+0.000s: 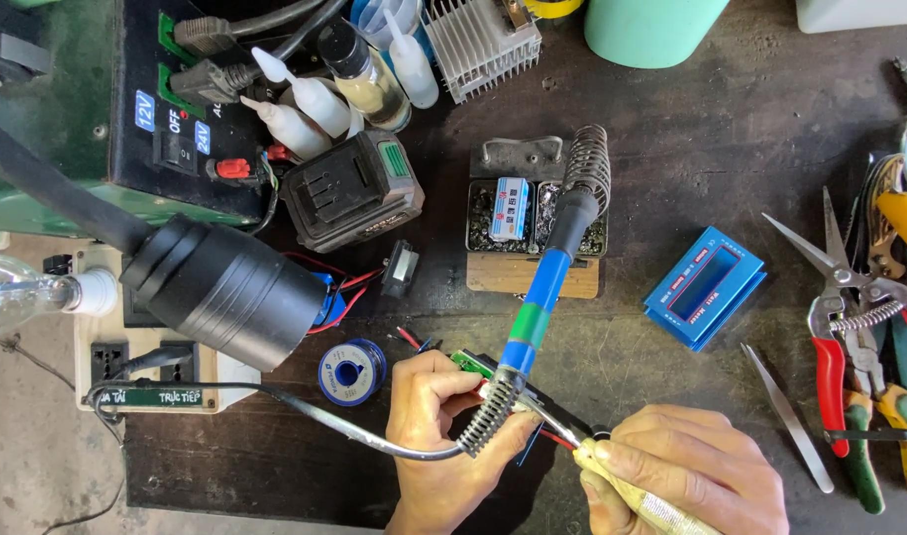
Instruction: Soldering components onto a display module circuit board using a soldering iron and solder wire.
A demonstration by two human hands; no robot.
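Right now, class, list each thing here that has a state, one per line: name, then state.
Left hand: holding a small green circuit board.
Right hand: gripping a yellowish tool.
Soldering iron: parked in its coil stand.
Light bulb: unlit.
Red-handled shears: blades open.

Circuit board (470, 363) mostly behind hands

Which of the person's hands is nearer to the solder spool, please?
Left. The left hand lies just right of the solder spool, almost touching it. The right hand is farther right, beyond the left.
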